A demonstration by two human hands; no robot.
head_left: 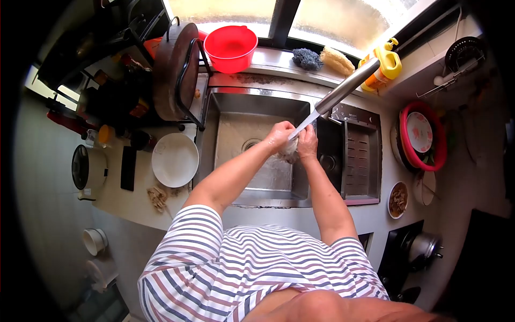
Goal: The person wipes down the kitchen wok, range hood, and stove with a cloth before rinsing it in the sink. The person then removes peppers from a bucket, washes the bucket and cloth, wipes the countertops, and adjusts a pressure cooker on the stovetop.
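Observation:
Water runs from the metal faucet (346, 88) onto my two hands, which are close together above the divider side of the steel sink (255, 115). My left hand (279, 135) has its fingers bent round a wet, pale, crumpled thing (289, 152). On the other side of the stream, my right hand (307, 143) touches the same thing with its fingers closed. What the thing is cannot be made out; it hangs a little below my hands.
A red basin (230, 49), a dark scrubber (307, 59), a loofah (337, 60) and a yellow bottle (382, 65) line the windowsill. Left of the sink stands a white bowl (175, 160); at right are a red tub (441, 140) and a food bowl (398, 200).

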